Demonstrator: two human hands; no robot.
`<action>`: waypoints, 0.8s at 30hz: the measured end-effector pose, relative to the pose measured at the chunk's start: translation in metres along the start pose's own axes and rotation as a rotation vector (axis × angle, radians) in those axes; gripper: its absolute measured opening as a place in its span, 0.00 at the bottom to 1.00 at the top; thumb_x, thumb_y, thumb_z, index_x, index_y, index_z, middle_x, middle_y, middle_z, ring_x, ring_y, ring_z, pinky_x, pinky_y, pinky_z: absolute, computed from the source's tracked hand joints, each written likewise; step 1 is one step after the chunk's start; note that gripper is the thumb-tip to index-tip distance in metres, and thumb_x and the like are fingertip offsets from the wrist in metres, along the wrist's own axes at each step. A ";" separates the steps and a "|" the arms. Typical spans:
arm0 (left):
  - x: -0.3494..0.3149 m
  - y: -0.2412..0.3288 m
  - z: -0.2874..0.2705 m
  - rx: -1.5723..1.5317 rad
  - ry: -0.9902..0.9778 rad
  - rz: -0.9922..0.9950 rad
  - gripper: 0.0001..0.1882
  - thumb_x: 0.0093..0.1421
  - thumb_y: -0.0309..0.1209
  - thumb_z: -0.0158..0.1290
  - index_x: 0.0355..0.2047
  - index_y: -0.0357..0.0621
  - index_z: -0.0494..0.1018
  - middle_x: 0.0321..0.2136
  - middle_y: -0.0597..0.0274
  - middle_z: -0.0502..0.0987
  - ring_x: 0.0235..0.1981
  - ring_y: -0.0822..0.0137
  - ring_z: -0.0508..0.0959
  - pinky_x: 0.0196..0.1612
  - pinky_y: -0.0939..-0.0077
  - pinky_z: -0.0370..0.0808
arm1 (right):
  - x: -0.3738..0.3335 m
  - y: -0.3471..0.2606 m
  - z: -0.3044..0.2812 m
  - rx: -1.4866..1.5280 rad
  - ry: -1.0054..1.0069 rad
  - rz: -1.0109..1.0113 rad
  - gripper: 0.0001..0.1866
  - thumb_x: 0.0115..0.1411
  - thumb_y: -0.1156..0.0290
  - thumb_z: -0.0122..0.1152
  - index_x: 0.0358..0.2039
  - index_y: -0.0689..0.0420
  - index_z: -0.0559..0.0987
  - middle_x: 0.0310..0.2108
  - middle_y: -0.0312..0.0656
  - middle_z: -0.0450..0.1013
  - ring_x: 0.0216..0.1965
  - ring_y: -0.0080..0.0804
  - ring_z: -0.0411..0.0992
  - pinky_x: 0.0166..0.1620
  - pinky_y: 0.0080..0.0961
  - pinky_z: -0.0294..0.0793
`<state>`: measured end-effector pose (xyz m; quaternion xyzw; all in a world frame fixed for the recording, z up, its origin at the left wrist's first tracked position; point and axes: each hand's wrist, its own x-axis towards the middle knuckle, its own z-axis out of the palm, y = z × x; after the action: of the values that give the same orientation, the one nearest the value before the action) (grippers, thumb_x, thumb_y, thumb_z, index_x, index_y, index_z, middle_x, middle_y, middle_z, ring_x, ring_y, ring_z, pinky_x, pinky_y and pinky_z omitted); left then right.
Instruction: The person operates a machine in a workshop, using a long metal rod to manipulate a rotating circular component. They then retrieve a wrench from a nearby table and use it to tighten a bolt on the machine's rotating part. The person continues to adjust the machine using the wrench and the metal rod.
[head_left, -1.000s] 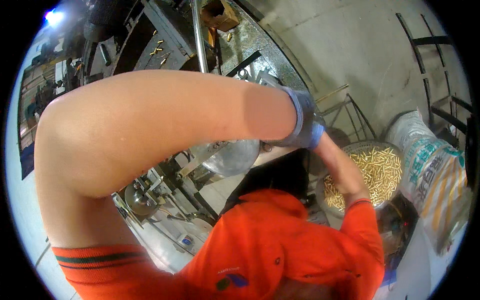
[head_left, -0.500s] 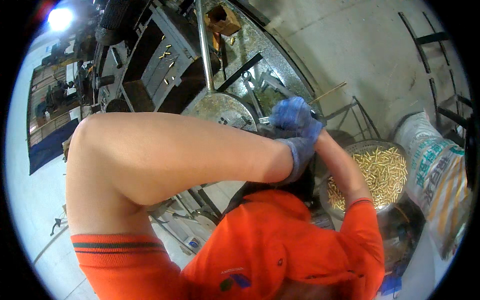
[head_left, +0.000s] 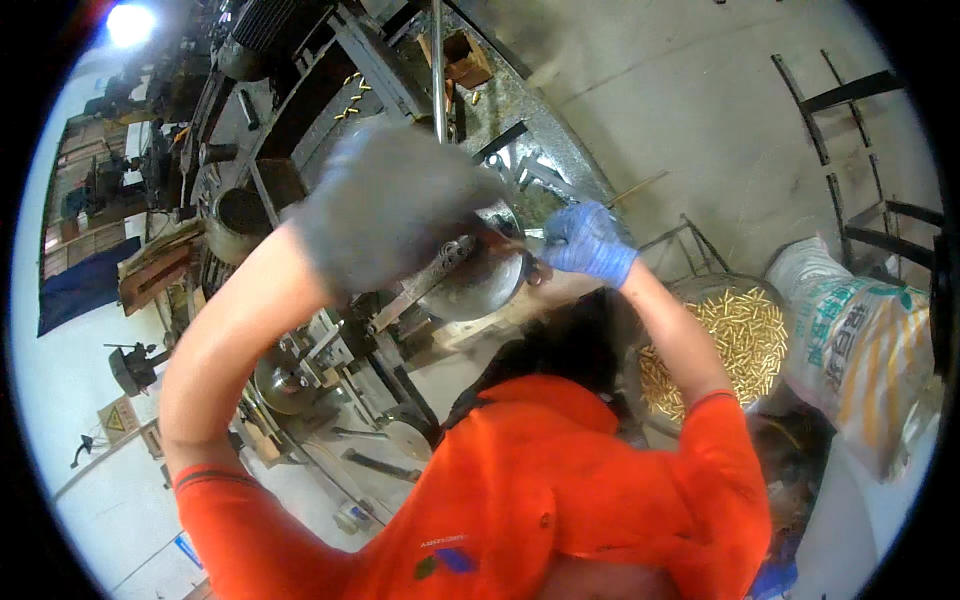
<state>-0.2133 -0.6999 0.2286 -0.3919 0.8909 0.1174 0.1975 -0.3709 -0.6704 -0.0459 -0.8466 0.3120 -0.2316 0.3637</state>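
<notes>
My left hand [head_left: 395, 210], in a grey glove, is smeared by motion in front of the machine. Its fingers cannot be made out. Just below it, a round metal plate [head_left: 475, 290] shows partly, with a dark knobbed metal arm [head_left: 435, 268] crossing it. To the right, my right hand [head_left: 585, 240], in a blue glove, has its fingers curled at the plate's right side. A short shiny metal piece [head_left: 535, 234] sticks out at its fingertips, and the rest of what it grips is hidden. Beyond lie a spanner [head_left: 522, 172] and a hammer-like tool [head_left: 552, 180].
At my right stands a round basin [head_left: 785, 310] full of small brass-coloured pieces [head_left: 735, 335], beside a white woven sack [head_left: 850, 335]. A small wooden box [head_left: 465, 60] sits on the metal bench [head_left: 565, 135]. An upright metal bar [head_left: 438, 70] rises near the plate.
My left hand has moved away from my right hand, leftward and up over the round plate. My right hand stays at nearly the same place. The view has shifted slightly.
</notes>
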 end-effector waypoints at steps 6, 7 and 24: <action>-0.157 0.013 0.066 -0.627 0.282 -0.614 0.09 0.44 0.29 0.63 0.23 0.39 0.74 0.16 0.64 0.72 0.18 0.73 0.69 0.22 0.77 0.66 | 0.000 -0.005 0.020 -0.182 0.162 -0.101 0.20 0.49 0.52 0.57 0.09 0.53 0.72 0.12 0.42 0.66 0.16 0.42 0.67 0.21 0.37 0.64; -0.172 0.020 0.080 -0.652 0.230 -0.678 0.09 0.44 0.28 0.63 0.22 0.38 0.74 0.16 0.65 0.72 0.19 0.76 0.69 0.23 0.78 0.67 | -0.001 -0.004 0.019 -0.198 0.200 -0.096 0.21 0.48 0.53 0.57 0.08 0.53 0.71 0.11 0.42 0.66 0.16 0.42 0.66 0.21 0.36 0.64; -0.336 0.124 0.225 -1.172 0.642 -1.053 0.08 0.43 0.24 0.64 0.23 0.38 0.76 0.20 0.68 0.75 0.22 0.77 0.71 0.26 0.81 0.67 | -0.015 -0.079 -0.021 0.742 0.597 0.432 0.19 0.60 0.58 0.53 0.31 0.63 0.81 0.20 0.33 0.72 0.24 0.20 0.68 0.27 0.22 0.67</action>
<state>-0.0406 -0.3171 0.1830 -0.8085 0.4003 0.3358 -0.2708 -0.3658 -0.6271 0.0243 -0.4743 0.4664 -0.4775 0.5740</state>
